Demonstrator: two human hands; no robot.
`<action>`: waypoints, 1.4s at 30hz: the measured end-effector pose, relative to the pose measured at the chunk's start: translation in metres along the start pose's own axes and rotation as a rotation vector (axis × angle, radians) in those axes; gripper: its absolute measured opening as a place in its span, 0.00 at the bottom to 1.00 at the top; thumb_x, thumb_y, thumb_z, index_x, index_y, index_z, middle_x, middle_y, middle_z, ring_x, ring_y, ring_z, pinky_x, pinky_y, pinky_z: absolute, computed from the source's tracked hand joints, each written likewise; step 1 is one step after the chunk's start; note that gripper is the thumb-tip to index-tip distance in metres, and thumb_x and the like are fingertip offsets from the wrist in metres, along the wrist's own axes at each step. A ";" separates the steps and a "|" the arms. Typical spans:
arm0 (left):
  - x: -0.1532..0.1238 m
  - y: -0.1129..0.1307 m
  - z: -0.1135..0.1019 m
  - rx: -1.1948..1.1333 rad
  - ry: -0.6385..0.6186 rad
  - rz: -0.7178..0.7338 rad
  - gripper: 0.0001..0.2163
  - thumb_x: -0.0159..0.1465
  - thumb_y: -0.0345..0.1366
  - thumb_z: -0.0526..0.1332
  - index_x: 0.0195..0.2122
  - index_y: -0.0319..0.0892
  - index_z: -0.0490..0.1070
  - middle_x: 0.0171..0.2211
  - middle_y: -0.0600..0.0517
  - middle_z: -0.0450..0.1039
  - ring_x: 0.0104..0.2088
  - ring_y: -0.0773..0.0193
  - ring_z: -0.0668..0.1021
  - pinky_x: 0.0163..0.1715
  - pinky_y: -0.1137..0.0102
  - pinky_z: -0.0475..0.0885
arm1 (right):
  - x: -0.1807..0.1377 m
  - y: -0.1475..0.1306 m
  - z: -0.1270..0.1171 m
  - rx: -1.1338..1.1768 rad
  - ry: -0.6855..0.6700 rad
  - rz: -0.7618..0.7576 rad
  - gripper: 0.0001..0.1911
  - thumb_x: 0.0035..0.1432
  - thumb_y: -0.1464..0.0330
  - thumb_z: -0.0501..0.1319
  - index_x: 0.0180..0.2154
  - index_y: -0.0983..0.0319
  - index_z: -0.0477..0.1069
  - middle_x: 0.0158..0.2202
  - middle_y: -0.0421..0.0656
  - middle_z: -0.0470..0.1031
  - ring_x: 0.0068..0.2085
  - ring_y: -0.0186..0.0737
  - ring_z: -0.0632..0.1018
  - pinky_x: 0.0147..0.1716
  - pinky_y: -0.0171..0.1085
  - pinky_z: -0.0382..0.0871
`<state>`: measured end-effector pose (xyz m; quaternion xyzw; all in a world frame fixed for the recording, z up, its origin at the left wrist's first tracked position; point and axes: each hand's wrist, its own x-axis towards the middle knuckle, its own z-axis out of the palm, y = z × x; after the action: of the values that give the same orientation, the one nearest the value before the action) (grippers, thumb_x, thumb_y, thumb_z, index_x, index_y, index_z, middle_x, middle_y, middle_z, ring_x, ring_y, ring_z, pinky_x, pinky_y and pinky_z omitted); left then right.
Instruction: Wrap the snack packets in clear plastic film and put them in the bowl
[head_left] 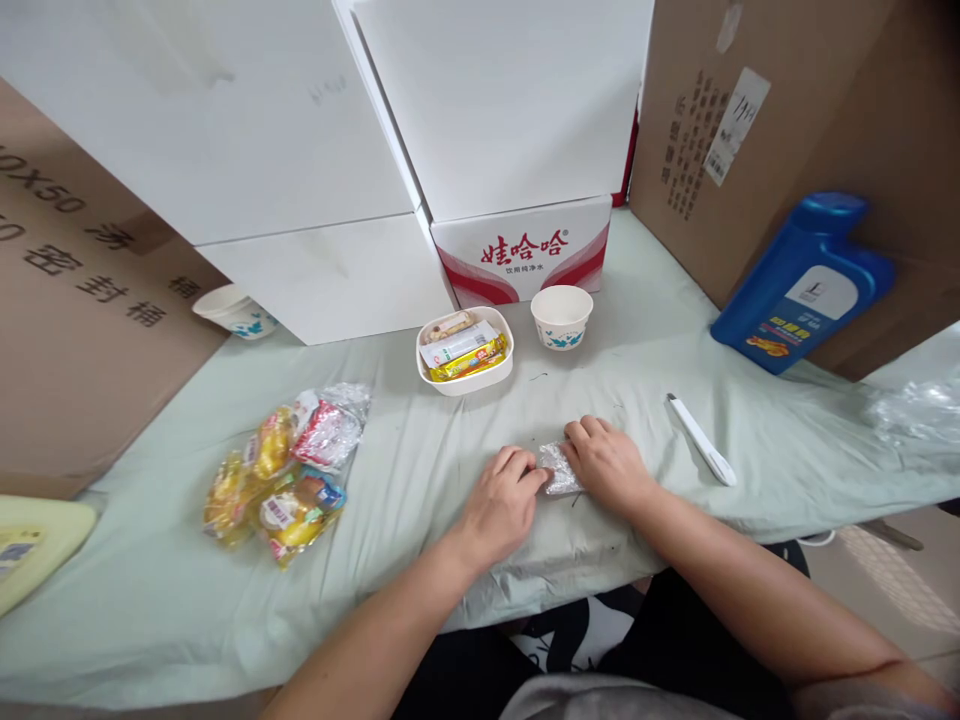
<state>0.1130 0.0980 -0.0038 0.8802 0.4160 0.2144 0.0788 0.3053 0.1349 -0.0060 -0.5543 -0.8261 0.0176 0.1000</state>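
Close to the front edge of the table lies a small folded piece of clear crinkly bubble wrap (558, 470). From its left side, my left hand (504, 500) has curled fingers, with the thumb and forefinger pinching the edge. Over on the opposite side, my right hand (609, 468) is closed on the wrap's right edge, its fingers bent down over it. My palms hide part of both grips. To the right of my right hand rests a white utility knife (702, 440).
Behind my hands stand a white tray (472, 383) of packaged snacks and a paper bowl (562, 320). Bagged snacks (285, 470) lie to the left. A blue bottle (806, 285) leans at the right by a cardboard box (750, 130). White boxes (495, 110) line the back.
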 end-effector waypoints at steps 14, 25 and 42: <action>-0.003 -0.020 -0.001 -0.308 0.335 -0.144 0.11 0.59 0.21 0.51 0.30 0.41 0.70 0.31 0.50 0.73 0.36 0.62 0.75 0.37 0.67 0.71 | -0.028 0.003 0.015 0.243 -0.083 -0.483 0.26 0.66 0.69 0.53 0.64 0.66 0.60 0.66 0.53 0.59 0.67 0.50 0.59 0.63 0.53 0.57; -0.001 -0.020 0.008 -0.331 0.249 -0.151 0.13 0.55 0.19 0.51 0.28 0.42 0.70 0.30 0.51 0.74 0.33 0.63 0.75 0.35 0.69 0.70 | 0.138 0.059 -0.086 0.059 0.600 -0.159 0.19 0.69 0.65 0.49 0.51 0.62 0.74 0.53 0.51 0.75 0.56 0.48 0.72 0.56 0.47 0.61; -0.007 -0.048 -0.046 0.141 0.281 -0.342 0.10 0.62 0.31 0.59 0.45 0.40 0.73 0.46 0.43 0.74 0.49 0.51 0.74 0.50 0.55 0.69 | 0.092 0.066 -0.069 0.186 0.150 0.047 0.23 0.64 0.54 0.49 0.49 0.59 0.73 0.48 0.49 0.77 0.44 0.49 0.76 0.42 0.44 0.69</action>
<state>0.0547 0.1215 0.0198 0.7617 0.5799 0.2888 -0.0066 0.3443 0.2391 0.0662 -0.5614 -0.7980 0.0552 0.2120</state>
